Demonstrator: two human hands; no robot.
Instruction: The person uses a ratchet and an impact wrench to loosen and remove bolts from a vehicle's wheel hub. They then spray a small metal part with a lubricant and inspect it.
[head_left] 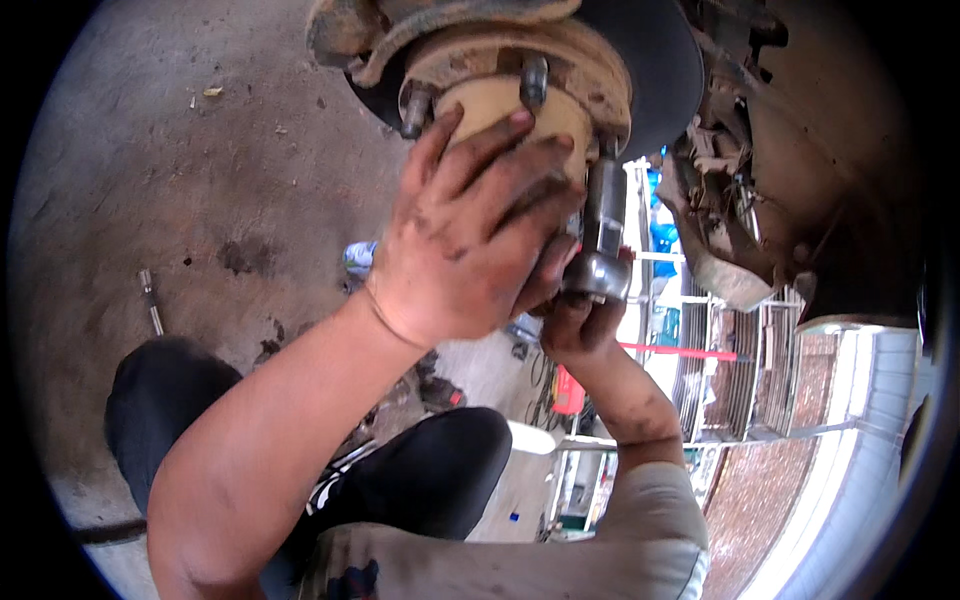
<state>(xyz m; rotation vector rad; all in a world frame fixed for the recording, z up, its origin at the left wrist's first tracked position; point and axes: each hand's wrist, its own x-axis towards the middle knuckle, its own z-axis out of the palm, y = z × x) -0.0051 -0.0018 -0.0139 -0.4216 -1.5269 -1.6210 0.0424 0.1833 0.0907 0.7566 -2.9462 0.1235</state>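
A rusty wheel hub point(600, 95) with protruding studs fills the upper middle of the head view, with a dark backing disc behind it. My left hand point(465, 235) rests on the hub's tan centre, fingers bent and apart over it, its thumb near a steel socket tool. That tool point(608, 195), a long cylinder with a rounded metal head at its lower end, stands upright at the hub's right stud. My right hand point(585, 325) is closed around the tool's lower end, partly hidden behind it.
A steel extension bar point(152, 305) lies on the stained concrete floor point(160, 160) at left, near my bent knees point(440, 450). Vehicle suspension parts point(730, 240) hang at right. Behind are metal racks point(700, 370), a red case point(568, 390) and a brick wall point(755, 500).
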